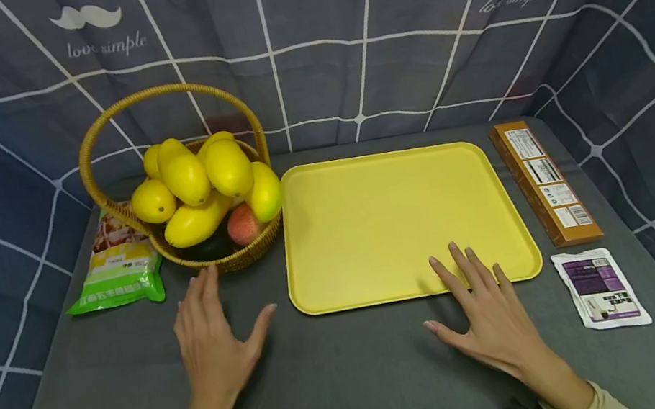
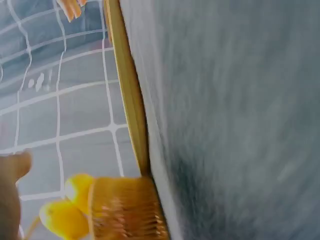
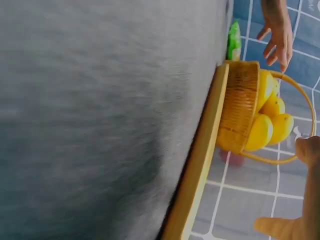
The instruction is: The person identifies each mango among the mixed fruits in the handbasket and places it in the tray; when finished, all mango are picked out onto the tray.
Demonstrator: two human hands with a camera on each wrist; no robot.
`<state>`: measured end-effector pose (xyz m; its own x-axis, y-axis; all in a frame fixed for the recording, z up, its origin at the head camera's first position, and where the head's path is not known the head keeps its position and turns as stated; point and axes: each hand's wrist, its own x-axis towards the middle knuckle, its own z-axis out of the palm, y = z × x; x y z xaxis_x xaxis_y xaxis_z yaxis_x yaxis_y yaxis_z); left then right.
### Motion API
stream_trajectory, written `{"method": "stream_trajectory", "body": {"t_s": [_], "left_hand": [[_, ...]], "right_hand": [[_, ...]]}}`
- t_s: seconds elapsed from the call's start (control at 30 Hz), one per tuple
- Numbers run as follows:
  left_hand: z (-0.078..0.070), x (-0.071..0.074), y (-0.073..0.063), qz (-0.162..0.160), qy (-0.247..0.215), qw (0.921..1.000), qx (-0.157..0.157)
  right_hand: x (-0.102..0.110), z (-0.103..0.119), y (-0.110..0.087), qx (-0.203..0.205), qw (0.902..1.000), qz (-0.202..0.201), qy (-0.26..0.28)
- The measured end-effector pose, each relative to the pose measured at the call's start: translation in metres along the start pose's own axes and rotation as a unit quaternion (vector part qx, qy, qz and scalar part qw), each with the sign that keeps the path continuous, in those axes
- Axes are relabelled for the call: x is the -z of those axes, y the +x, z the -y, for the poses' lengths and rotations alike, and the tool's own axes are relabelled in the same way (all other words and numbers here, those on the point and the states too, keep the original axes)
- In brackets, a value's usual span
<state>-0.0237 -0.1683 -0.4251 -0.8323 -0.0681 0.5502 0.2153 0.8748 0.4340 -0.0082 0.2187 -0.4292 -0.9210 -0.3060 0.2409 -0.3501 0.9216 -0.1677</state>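
Note:
A wicker basket point(image 1: 253, 252) with a tall handle stands at the back left, heaped with several yellow mango-like fruits point(image 1: 184, 175). Low in its front lie a reddish peach point(image 1: 243, 225) and a dark, partly hidden item point(image 1: 211, 247). My left hand point(image 1: 216, 348) is just in front of the basket, fingers extended and thumb spread, holding nothing. To the basket's right lies a yellow tray point(image 1: 393, 222) with nothing on it. My right hand point(image 1: 488, 315) has its spread fingertips over the tray's front right edge; contact cannot be told. It holds nothing.
A green-and-brown snack bag point(image 1: 122, 270) lies left of the basket, partly behind it. Right of the tray are a long brown box point(image 1: 544, 184) and a white-and-purple packet point(image 1: 602, 289). A grid-patterned dark cloth point(image 1: 325, 80) rises behind the grey table point(image 1: 359, 382).

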Motion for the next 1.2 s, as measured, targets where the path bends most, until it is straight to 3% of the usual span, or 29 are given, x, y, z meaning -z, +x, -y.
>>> {"method": "stream_trajectory", "body": {"t_s": [0.07,0.13,0.27,0.37,0.5,0.83,1.0,1.2], "left_hand": [[0.006,-0.001,0.009,-0.043,-0.053,0.9970,0.037],[0.013,-0.004,0.019,-0.064,-0.098,0.9899,0.079],[0.026,-0.015,0.035,-0.065,-0.171,0.9711,0.153],[0.034,-0.026,0.044,-0.067,-0.207,0.9591,0.181],[0.042,-0.039,0.048,-0.082,-0.223,0.9533,0.186],[0.057,-0.055,0.045,-0.093,-0.226,0.9523,0.183],[0.062,-0.060,0.044,-0.108,-0.228,0.9531,0.167],[0.063,-0.060,0.041,-0.108,-0.228,0.9515,0.176]], "right_hand": [[0.000,0.003,0.009,0.020,0.9994,-0.014,0.024],[0.000,0.007,0.020,0.045,0.9975,-0.031,0.044],[0.000,0.016,0.044,0.087,0.9921,-0.057,0.070],[0.001,0.025,0.062,0.106,0.9891,-0.062,0.081],[0.005,0.037,0.086,0.128,0.9846,-0.058,0.103],[0.016,0.068,0.147,0.140,0.9747,-0.010,0.174],[0.013,0.083,0.179,0.149,0.9640,0.017,0.219],[0.010,0.102,0.219,0.167,0.9482,0.041,0.267]]}}
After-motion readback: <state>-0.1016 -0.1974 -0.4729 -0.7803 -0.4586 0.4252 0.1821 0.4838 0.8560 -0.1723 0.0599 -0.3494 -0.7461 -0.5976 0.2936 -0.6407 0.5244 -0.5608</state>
